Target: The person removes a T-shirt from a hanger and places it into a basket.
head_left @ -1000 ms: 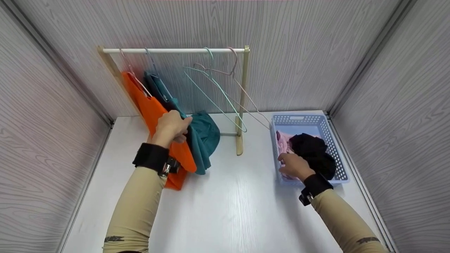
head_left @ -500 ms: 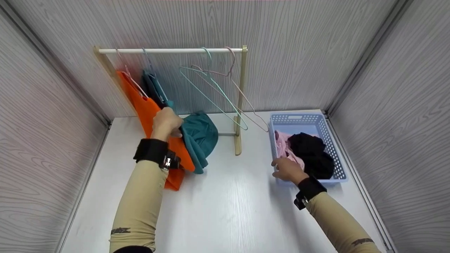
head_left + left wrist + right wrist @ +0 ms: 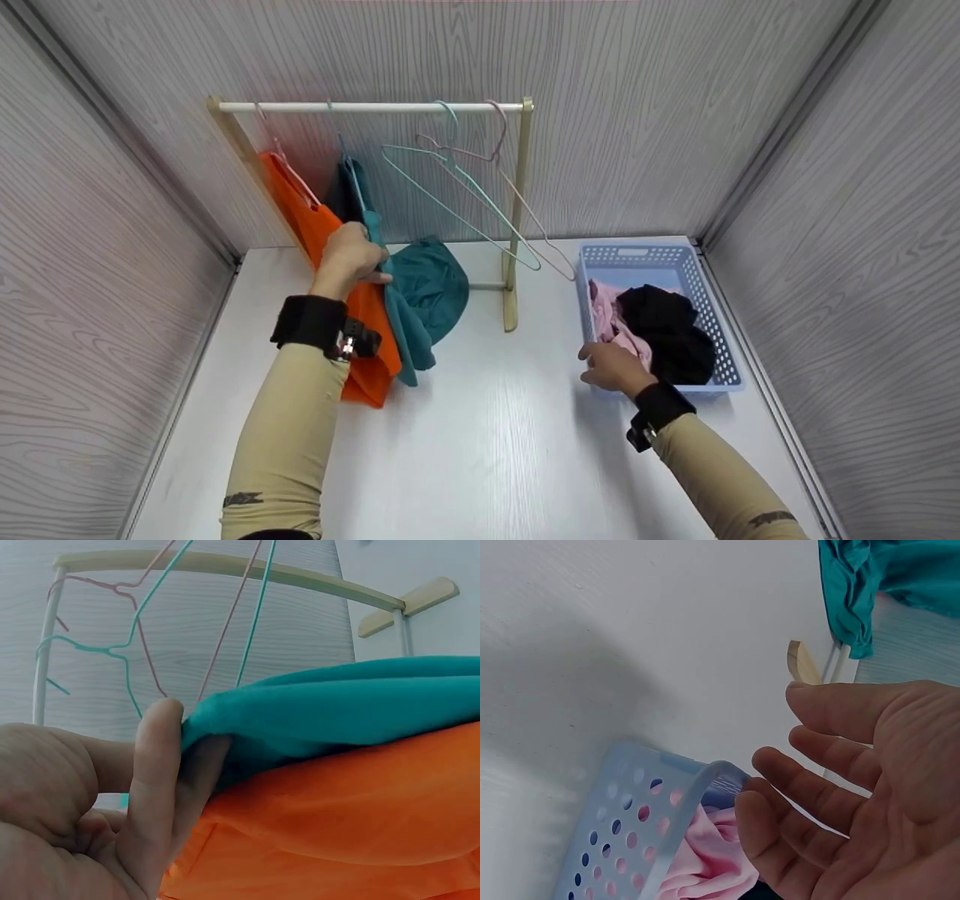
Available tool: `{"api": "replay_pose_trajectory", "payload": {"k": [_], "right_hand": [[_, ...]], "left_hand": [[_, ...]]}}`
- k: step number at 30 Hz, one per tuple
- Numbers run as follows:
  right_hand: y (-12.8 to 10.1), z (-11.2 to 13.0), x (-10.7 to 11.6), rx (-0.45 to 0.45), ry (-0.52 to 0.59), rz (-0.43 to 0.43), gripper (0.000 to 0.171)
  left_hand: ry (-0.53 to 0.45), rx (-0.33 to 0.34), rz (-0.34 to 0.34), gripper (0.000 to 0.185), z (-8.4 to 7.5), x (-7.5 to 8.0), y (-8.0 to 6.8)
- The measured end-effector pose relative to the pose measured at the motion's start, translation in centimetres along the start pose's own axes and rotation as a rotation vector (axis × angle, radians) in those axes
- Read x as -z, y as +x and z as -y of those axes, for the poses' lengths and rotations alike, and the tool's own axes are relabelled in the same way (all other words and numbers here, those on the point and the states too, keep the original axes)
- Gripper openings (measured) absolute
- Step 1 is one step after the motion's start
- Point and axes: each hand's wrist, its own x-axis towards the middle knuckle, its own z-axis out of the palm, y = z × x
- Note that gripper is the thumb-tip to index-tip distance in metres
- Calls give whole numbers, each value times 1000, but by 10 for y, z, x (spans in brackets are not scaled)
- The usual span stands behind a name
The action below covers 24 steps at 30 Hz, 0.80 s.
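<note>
The left hand (image 3: 351,255) has the teal garment (image 3: 420,289) pinched between thumb and fingers (image 3: 161,787) at its upper edge, right where it hangs on the rail (image 3: 367,107) beside the orange garment (image 3: 352,315); the wrist view shows the teal cloth folded over the fingertips with the orange one lying just under it. To my eye the work here is settling the teal piece on its hanger, and doing that well means keeping the pinch on the teal cloth alone, so the orange one touching it is not dragged along, and easing the cloth sideways rather than tugging down, since the wooden stand (image 3: 512,225) looks light and could tip. Two bare wire hangers (image 3: 480,202), one green and one pink, hang free near the right-hand post. The right hand (image 3: 611,367) holds nothing: its fingers are loose and spread, hovering at the near corner of the blue basket (image 3: 716,330), which sits on the white table (image 3: 480,450) to the right of the stand. Inside the basket lie a pink garment (image 3: 611,319) against the left wall and a black garment (image 3: 671,330) heaped beside it; the pink one is nearest the open fingers (image 3: 810,787).
</note>
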Motion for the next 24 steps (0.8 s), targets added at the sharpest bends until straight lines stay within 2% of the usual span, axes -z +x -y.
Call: {"api": "replay_pose_trajectory", "payload": {"k": [3, 7, 11, 18, 24], "right_hand": [[-1, 1, 1, -5, 3, 1, 35], [-1, 3, 1, -2, 9, -1, 34], [-1, 4, -1, 17, 11, -9, 35], [-1, 5, -2, 27, -3, -17, 34], [-2, 5, -5, 54, 5, -22, 34]], "left_hand": [[9, -14, 24, 42, -6, 5, -6], [76, -43, 40, 38, -13, 11, -17], [141, -59, 74, 31, -10, 16, -29], [164, -59, 189, 30, 17, 21, -39], [165, -34, 250, 23, 45, 21, -42]]}}
